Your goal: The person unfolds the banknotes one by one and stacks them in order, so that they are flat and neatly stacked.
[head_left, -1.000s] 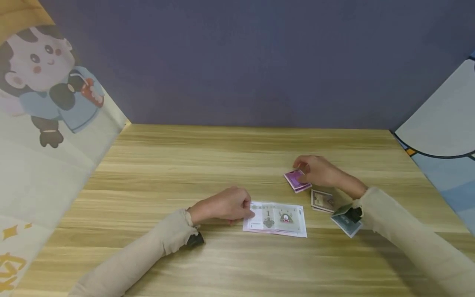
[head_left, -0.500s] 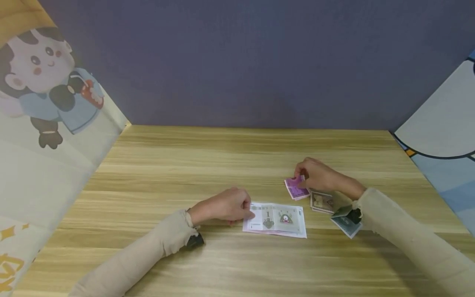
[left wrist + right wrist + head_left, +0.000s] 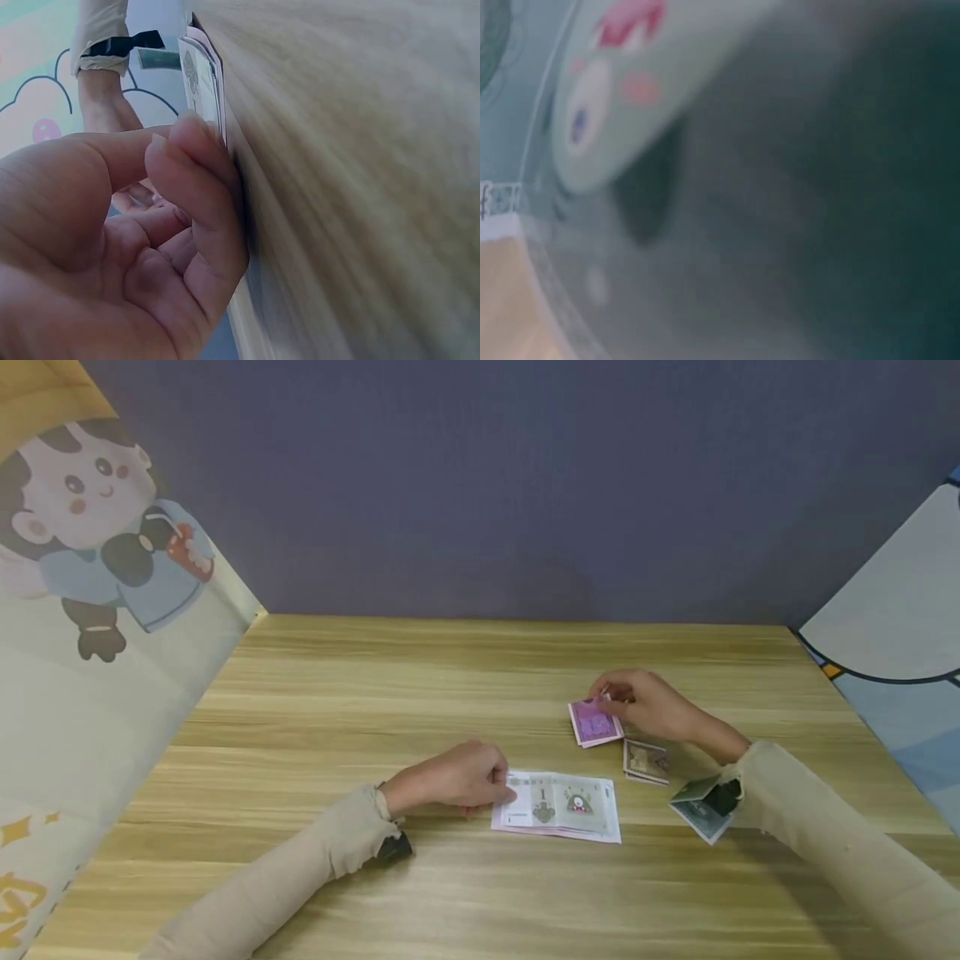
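Observation:
My left hand (image 3: 457, 774) pinches the left end of a small stack of flat play banknotes (image 3: 577, 806); the top one shows a "1" and a cartoon figure. In the left wrist view, thumb and fingertips close on the edge of these notes (image 3: 196, 75), low against the table. My right hand (image 3: 652, 702) pinches the far right corner of a folded purple banknote (image 3: 595, 725), its layers slightly fanned. Just below that hand lies a folded brown banknote (image 3: 645, 762). A folded green banknote (image 3: 701, 818) stands partly open under the right wrist and fills most of the right wrist view.
The wood-grain table (image 3: 337, 693) meets a dark blue panel (image 3: 525, 485) at the back. Cartoon-printed panels stand on the left (image 3: 112, 543) and the right (image 3: 892, 593). A dark wrist device (image 3: 393, 846) sits at the left cuff.
The right hand has drawn the purple banknote a little nearer, then shifted it back and slightly left. The brown note has slid slightly left. The left hand has stayed in place.

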### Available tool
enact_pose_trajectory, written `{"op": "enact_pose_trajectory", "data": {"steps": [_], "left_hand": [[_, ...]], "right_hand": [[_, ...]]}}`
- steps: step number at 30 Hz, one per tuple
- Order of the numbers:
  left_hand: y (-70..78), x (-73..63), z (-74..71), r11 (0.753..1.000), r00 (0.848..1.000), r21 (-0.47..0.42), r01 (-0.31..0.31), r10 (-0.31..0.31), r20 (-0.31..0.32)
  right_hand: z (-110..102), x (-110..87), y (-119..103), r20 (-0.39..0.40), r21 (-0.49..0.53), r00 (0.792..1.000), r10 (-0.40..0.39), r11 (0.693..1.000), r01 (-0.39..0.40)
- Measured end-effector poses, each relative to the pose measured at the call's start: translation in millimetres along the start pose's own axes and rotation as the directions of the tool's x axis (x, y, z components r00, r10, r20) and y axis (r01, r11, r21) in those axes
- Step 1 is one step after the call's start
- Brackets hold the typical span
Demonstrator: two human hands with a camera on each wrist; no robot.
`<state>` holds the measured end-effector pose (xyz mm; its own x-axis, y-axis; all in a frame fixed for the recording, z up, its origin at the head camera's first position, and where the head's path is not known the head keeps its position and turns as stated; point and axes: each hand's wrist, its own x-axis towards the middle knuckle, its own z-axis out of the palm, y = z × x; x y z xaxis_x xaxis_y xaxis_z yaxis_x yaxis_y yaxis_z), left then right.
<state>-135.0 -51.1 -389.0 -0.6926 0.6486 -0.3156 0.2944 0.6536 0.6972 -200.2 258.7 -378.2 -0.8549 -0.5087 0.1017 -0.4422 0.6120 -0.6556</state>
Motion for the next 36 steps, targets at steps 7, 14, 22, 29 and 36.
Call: {"op": "enact_pose_trajectory", "data": {"steps": [7,14,22,29,36], "left_hand": [[0.3,-2.8,-2.8,0.999,1.000,-0.046,-0.018,0.019,0.015],[5.2,-8.2,-9.9,0.996,0.997,-0.056,-0.069,0.066,-0.043],[12.7,-8.2,-17.5,0.981,0.966,-0.051,-0.186,0.173,-0.191],[22.0,-3.6,-14.1,0.952,0.933,-0.133,-0.276,0.232,-0.273],[27.9,-2.2,-8.7,0.902,0.921,-0.264,-0.341,0.265,-0.286]], "right_hand": [[-7.1,-2.9,-13.9,-0.034,0.021,0.999,0.018,1.000,-0.018],[-7.8,-7.7,-36.3,-0.038,0.047,0.999,0.016,0.999,-0.014],[0.2,-9.2,-59.3,-0.004,0.079,0.996,-0.090,0.993,0.090],[4.8,-9.2,-86.4,0.063,0.110,0.991,-0.114,0.988,0.107],[10.7,-14.4,-102.8,0.126,0.139,0.982,-0.144,0.982,0.127]]}}
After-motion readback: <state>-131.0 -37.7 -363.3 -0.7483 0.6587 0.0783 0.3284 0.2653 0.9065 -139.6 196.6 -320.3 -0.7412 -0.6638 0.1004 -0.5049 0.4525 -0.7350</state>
